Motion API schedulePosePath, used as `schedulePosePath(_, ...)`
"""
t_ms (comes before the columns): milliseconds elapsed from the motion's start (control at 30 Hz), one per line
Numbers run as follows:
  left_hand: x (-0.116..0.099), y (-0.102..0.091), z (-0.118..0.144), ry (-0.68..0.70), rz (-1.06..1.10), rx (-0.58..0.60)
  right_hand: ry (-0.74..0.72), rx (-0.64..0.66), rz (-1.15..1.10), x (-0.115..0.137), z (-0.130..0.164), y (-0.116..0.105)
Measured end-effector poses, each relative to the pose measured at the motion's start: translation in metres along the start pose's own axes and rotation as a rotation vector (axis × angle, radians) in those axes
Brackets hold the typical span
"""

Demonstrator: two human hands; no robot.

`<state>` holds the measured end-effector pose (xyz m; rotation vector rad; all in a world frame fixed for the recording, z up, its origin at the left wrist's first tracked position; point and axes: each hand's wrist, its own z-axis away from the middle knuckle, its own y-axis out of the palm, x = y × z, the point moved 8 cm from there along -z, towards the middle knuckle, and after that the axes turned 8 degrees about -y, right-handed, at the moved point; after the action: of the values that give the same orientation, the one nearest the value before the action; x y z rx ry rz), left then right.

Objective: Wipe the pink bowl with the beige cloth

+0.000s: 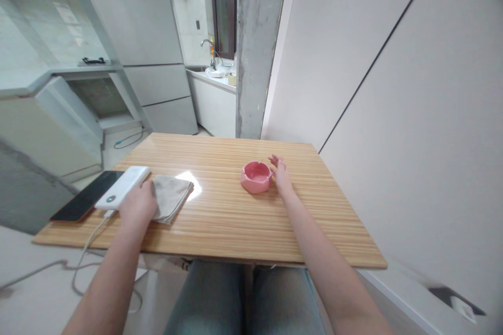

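Note:
My left hand is closed on the near right side of a white power bank, and a white cable runs from its near end. The power bank overlaps a black flat-screened device at the table's left edge. A folded grey cloth lies just right of that hand, against it. Right of the table's middle sits a pink, many-sided ashtray, upright with notches in its rim. Beside it on the right is my right hand, open with fingers apart. Its thumb side is at the ashtray's edge; I cannot tell whether they touch.
Everything rests on a small wood-grain table. A white wall panel stands close on the right. The white cable hangs over the near left edge. Behind are a grey fridge, a sink counter and a concrete pillar.

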<state>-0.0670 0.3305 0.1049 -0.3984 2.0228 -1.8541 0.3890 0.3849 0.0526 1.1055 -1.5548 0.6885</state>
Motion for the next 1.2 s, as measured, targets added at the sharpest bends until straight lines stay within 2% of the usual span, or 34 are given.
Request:
schedulePosePath(67,0.002,0.001,-0.001,0.0,-0.014,-0.002,-0.027,-0.008,0.024,0.008,0.001,-0.003)
schedulePosePath(133,-0.004,0.005,-0.002,0.011,0.004,0.048,-0.072,-0.006,0.06,0.019,0.002,-0.005)
schedulePosePath(233,-0.033,0.009,0.004,0.13,0.098,0.209,-0.179,0.002,0.134,0.041,0.005,-0.007)
schedulePosePath(300,-0.067,-0.006,0.017,0.292,0.221,0.229,-0.249,0.018,0.137,0.056,0.008,-0.005)
schedulePosePath(367,-0.11,-0.032,0.041,0.518,0.403,0.238,-0.27,0.079,0.066,0.067,0.011,0.001)
schedulePosePath(467,-0.173,-0.065,0.079,0.769,0.662,0.346,-0.21,0.278,-0.103,0.077,0.018,0.016)
schedulePosePath(533,-0.213,-0.075,0.096,0.863,0.781,0.447,-0.112,0.445,-0.203,0.08,0.027,0.025)
schedulePosePath(600,-0.248,-0.077,0.101,0.899,0.838,0.461,0.039,0.577,-0.234,0.078,0.035,0.029)
schedulePosePath(633,-0.262,-0.075,0.099,0.892,0.874,0.442,0.118,0.602,-0.216,0.074,0.038,0.027)
schedulePosePath(700,-0.282,-0.067,0.09,0.849,1.011,0.411,0.218,0.559,-0.131,0.066,0.035,0.018)
schedulePosePath(733,-0.288,-0.06,0.085,0.82,1.079,0.407,0.226,0.497,-0.083,0.063,0.031,0.011)
schedulePosePath(800,-0.289,-0.041,0.072,0.713,1.198,0.374,0.155,0.297,-0.012,0.063,0.017,-0.008)
schedulePosePath(900,-0.272,-0.011,0.056,0.528,1.244,0.251,-0.103,-0.099,0.06,0.081,0.004,-0.043)
schedulePosePath(967,-0.264,0.01,0.054,0.466,1.191,0.237,-0.299,-0.26,0.127,0.098,0.008,-0.056)
schedulePosePath(1000,-0.263,0.021,0.056,0.467,1.153,0.271,-0.391,-0.259,0.184,0.107,0.011,-0.055)
schedulePosePath(1067,-0.266,0.036,0.061,0.513,1.085,0.348,-0.545,-0.089,0.335,0.121,0.019,-0.034)
schedulePosePath(1133,-0.27,0.044,0.066,0.562,1.04,0.385,-0.615,0.238,0.517,0.122,0.031,0.002)
schedulePosePath(1200,-0.271,0.046,0.066,0.57,1.026,0.38,-0.584,0.525,0.703,0.11,0.045,0.031)
